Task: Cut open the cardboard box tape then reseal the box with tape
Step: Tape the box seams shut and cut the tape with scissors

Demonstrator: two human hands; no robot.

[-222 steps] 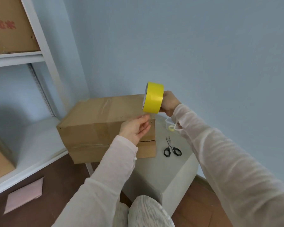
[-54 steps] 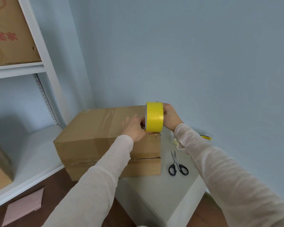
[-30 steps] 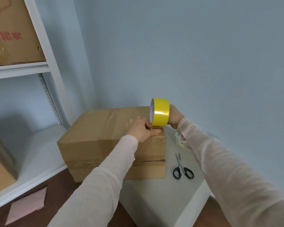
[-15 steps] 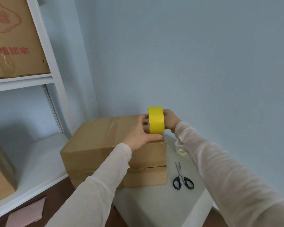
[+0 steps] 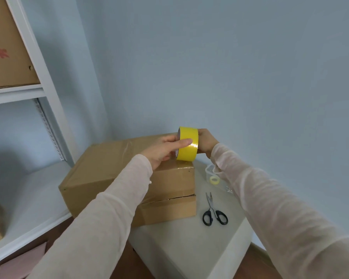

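A brown cardboard box point(image 5: 109, 170) lies across a white stool point(image 5: 181, 240) and the shelf beside it, its front seam split open. A yellow tape roll point(image 5: 188, 144) stands on edge just above the box's near right corner. My right hand point(image 5: 207, 141) grips the roll from the right side. My left hand point(image 5: 165, 149) is at the roll's left face, thumb laid across the yellow band and fingers at its lower edge. Whether a tape end is pulled free is hidden by my fingers.
Black-handled scissors point(image 5: 214, 212) lie on the stool right of the box. A small clear tape roll point(image 5: 214, 180) and a clear container point(image 5: 210, 170) sit behind them by the wall. A white shelf unit point(image 5: 34, 63) with another cardboard box point(image 5: 6, 47) stands on the left.
The roll has come down from mid-air to the box's right corner. My left hand moved from the box edge onto the roll, thumb now across the band.
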